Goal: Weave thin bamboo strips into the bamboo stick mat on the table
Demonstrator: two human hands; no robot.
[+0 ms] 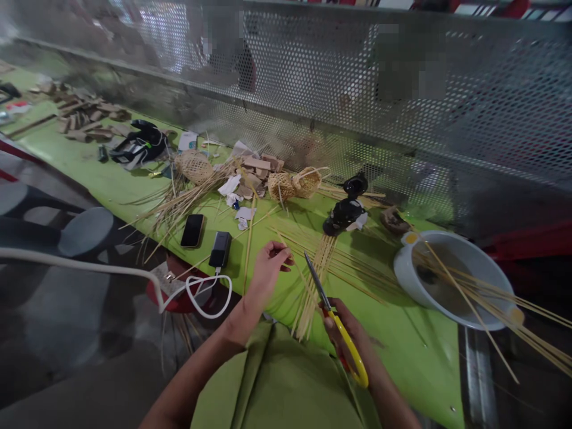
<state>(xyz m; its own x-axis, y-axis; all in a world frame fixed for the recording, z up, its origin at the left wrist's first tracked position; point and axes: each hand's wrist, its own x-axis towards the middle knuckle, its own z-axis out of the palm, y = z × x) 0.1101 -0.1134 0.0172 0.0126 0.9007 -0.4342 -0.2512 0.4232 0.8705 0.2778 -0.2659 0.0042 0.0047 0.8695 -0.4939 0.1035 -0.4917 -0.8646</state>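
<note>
My left hand (273, 262) is closed in a pinch over the table, with a thin bamboo strip (300, 271) at its fingertips. Scissors (346, 342) with a yellow handle are in my right hand (342, 328), their blades pointing up and away from me. The blades look closed, or nearly so. Between and beyond my hands lies a flat bundle of woven bamboo strips (318, 271), fanned out toward me. A dark, glossy object (343, 215) rests on the far end of that bundle. More loose strips cross the table under it.
At the right stands a white basin (447, 316) with long strips sticking out. Small woven baskets (194, 167), wood pieces (257, 173) and a strip pile (187, 193) line the back. A phone (193, 230) and a power bank (220, 249) with white cable lie left. A perforated metal screen (304, 71) rises behind.
</note>
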